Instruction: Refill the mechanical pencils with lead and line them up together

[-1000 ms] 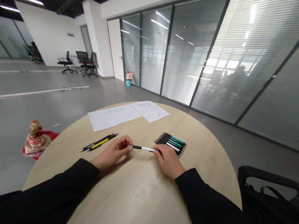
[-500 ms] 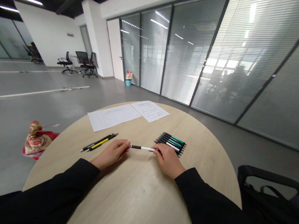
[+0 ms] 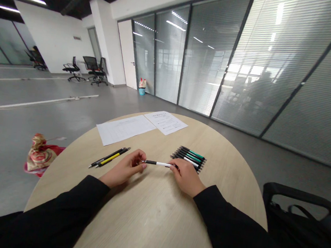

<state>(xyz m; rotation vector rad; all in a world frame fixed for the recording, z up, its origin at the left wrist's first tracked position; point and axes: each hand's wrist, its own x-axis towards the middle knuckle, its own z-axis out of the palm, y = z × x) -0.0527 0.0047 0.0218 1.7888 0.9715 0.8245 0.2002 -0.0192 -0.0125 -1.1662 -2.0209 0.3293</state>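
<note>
A black-and-white pen point(image 3: 161, 163) lies level between my two hands, just above the round wooden table. My right hand point(image 3: 186, 176) is closed around its right end, which the fingers hide. At the tip on the other end, my left hand point(image 3: 127, 168) has its thumb and curled fingers about the point; the exact contact is hard to make out. Beyond my right hand, several pens with black, green and white barrels point(image 3: 190, 155) lie side by side in a row. Left of my left hand rest a yellow-and-black pen point(image 3: 112, 158) and a darker pen point(image 3: 105, 158).
Two printed paper sheets point(image 3: 126, 128) lie at the far side of the round table point(image 3: 154, 218). A black chair point(image 3: 300, 199) stands close on the right. On the floor at left sits a red and gold bag point(image 3: 41, 153). Glass partitions with blinds run behind.
My left fingers have shifted at the pen's tip, the index finger arching up and the thumb dropping lower. My right hand and the pen stay nearly in place.
</note>
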